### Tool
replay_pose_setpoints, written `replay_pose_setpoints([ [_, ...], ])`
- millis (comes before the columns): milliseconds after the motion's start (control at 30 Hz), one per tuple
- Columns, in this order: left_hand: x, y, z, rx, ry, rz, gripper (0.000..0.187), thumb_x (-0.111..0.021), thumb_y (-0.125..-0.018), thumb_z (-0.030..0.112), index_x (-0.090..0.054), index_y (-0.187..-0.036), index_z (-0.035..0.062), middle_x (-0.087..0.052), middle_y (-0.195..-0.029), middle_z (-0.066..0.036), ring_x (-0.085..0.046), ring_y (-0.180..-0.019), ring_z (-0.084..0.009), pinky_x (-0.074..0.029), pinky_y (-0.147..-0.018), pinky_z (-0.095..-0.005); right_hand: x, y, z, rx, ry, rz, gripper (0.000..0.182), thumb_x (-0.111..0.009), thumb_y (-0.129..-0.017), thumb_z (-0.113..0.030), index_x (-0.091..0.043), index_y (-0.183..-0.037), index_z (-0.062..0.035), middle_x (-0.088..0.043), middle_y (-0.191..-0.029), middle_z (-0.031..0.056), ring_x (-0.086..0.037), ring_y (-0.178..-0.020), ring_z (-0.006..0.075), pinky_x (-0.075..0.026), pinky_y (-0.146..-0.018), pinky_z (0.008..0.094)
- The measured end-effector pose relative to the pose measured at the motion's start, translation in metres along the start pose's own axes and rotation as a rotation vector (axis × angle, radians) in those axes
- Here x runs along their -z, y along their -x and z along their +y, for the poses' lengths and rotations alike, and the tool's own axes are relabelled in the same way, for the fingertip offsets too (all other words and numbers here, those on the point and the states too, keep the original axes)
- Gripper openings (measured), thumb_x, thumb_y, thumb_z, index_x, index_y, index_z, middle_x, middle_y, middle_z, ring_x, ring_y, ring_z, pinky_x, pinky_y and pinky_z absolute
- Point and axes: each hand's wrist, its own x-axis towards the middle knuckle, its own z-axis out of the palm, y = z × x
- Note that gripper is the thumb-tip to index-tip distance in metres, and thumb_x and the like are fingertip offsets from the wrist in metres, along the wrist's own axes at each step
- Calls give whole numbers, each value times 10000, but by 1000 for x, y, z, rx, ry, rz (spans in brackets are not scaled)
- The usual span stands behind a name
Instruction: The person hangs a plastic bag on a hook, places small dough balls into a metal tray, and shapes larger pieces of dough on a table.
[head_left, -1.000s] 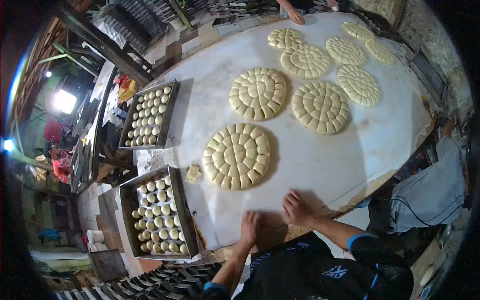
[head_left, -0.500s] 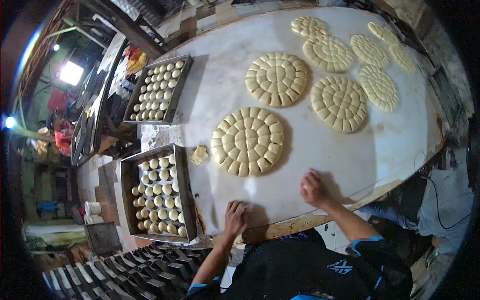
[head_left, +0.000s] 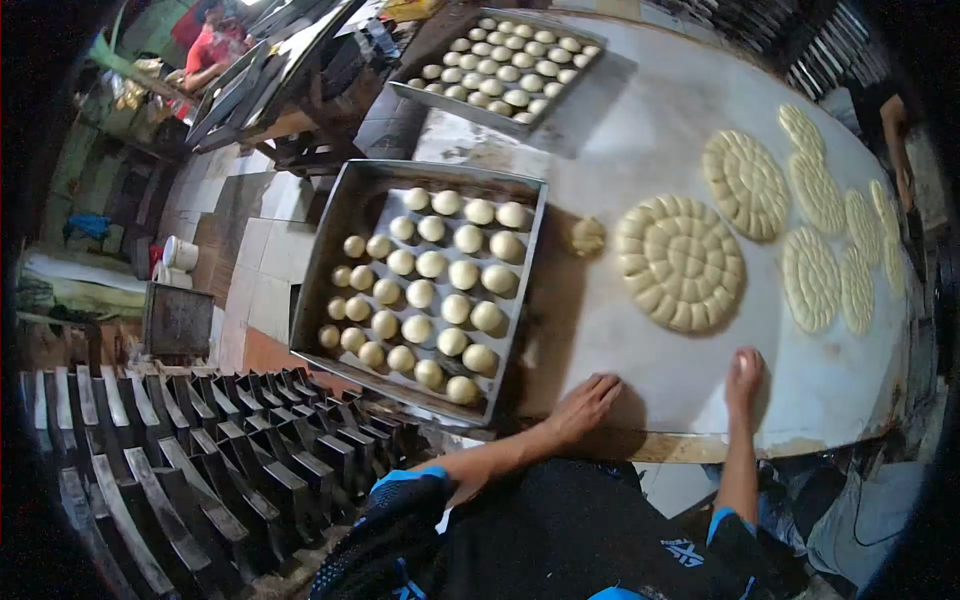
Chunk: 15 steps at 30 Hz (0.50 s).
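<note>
My left hand point(head_left: 588, 408) rests on the table's near edge, right of the closest tray, its fingers curled and pressed together. Farther right, my right hand point(head_left: 743, 375) is closed like a fist on the tabletop. Whatever may be under or inside either hand is hidden. Beyond both hands lies a large round of dough point(head_left: 680, 262), scored into rings of small segments. A small scrap of dough point(head_left: 586, 237) sits left of it. The metal tray point(head_left: 507, 330) beside my left hand carries rows of pale dough balls point(head_left: 420, 293).
A second tray of dough balls point(head_left: 508, 73) stands at the back. Several more scored rounds point(head_left: 745, 185) spread over the right of the table point(head_left: 640, 130). Stacked metal pans point(head_left: 190, 450) fill the lower left. A person in red point(head_left: 215, 50) is far left; another's arm point(head_left: 897, 150) shows at right.
My view has swung left, so the trays look nearer and the dough rounds sit farther right. Both hands stay curled near the table's edge. The person in red is now plainer.
</note>
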Motion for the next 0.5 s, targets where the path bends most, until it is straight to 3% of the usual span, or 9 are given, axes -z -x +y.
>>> replay_pose_setpoints([
  [67, 69, 22, 5, 147, 24, -118, 450, -486, -897, 65, -479, -1346, 41, -522, -1250, -184, -507, -1125, -336, -388, -1050, -390, 29, 1, 33, -331, -212, -243, 179, -578, -887, -145, -615, -1004, -15, -615, -959, 150, -604, -847, 270, -494, -750, 412],
  [133, 143, 25, -14, 488, 426, -139, 453, -489, -882, 37, -490, -1335, 46, -520, -1281, -190, -501, -1168, -328, -393, -1043, -391, 56, -17, 45, -823, -180, -540, 230, -577, -900, -191, -624, -1040, -14, -608, -940, 111, -602, -774, 230, -530, -644, 358],
  [167, 177, 31, -40, 428, 571, 99, 452, -474, -869, 8, -502, -1319, 47, -516, -1314, -192, -496, -1213, -320, -398, -1033, -398, 55, -20, 25, -817, -174, -538, 230, -577, -900, -191, -624, -1040, -14, -608, -940, 111, -602, -774, 230, -530, -644, 358],
  [233, 261, 30, -94, 361, 82, 391, 558, -581, -764, -30, -497, -1309, 58, -514, -1259, -201, -507, -1169, -363, -434, -969, -417, 44, -31, -38, -924, -475, -358, 263, -566, -925, -233, -628, -1055, -14, -599, -942, 83, -597, -811, 215, -560, -667, 343],
  [300, 333, 25, -161, 507, -139, 639, 614, -697, -678, -12, -518, -1258, 81, -546, -1064, -206, -556, -1012, -394, -481, -861, -450, 20, -55, -165, -649, -654, -345, 272, -546, -945, -237, -625, -1079, -15, -599, -999, 79, -589, -870, 191, -576, -735, 340],
  [333, 346, 34, -227, 416, -274, 689, 589, -719, -709, 35, -520, -1262, 71, -548, -1084, -212, -562, -995, -414, -486, -854, -446, -1, -69, -207, -412, -736, -449, 281, -539, -953, -214, -599, -1142, -15, -589, -1056, 84, -577, -958, 176, -572, -786, 359],
  [400, 357, 44, -310, 605, -277, 641, 547, -732, -738, 96, -527, -1242, 43, -550, -1082, -216, -566, -980, -432, -485, -860, -444, -18, -99, -350, -107, -854, -516, 329, -592, -915, -125, -549, -1221, -11, -603, -1107, 79, -595, -1014, 194, -542, -853, 328],
  [467, 356, 59, -334, 576, -313, 555, 561, -731, -753, 119, -506, -1259, 30, -543, -1097, -223, -560, -998, -433, -481, -871, -443, -27, -122, -482, 394, -684, -315, 375, -691, -829, -128, -569, -1167, -21, -628, -1097, 136, -628, -984, 215, -532, -830, 330],
  [500, 359, 63, -338, 547, -358, 462, 577, -729, -768, 143, -485, -1276, 17, -535, -1112, -230, -554, -1017, -433, -477, -882, -441, -35, -128, -533, 425, -781, -340, 362, -705, -806, -134, -581, -1128, -26, -633, -1061, 152, -641, -947, 233, -526, -814, 352],
])
